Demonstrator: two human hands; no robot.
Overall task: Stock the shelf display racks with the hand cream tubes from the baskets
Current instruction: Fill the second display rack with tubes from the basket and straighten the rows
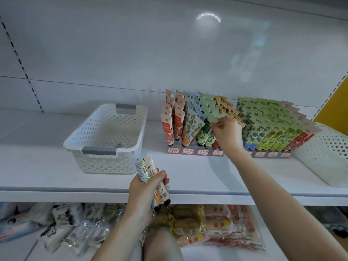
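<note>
My left hand (144,193) grips a small bundle of hand cream tubes (146,169) in front of the shelf edge, caps pointing down. My right hand (227,133) reaches into the left display rack (194,152) and pinches the top of a green tube (211,117) standing in its row. That rack holds rows of red, patterned, green and tan tubes. A second rack (269,153) to the right is packed with green, blue and red tubes. The white perforated basket (105,129) on the left of the shelf looks nearly empty.
Another white basket (327,153) stands at the shelf's right end. The white shelf board (188,178) runs across the view, with a white back panel behind. Wrapped snack packets (207,225) lie on the lower shelf beneath my arms.
</note>
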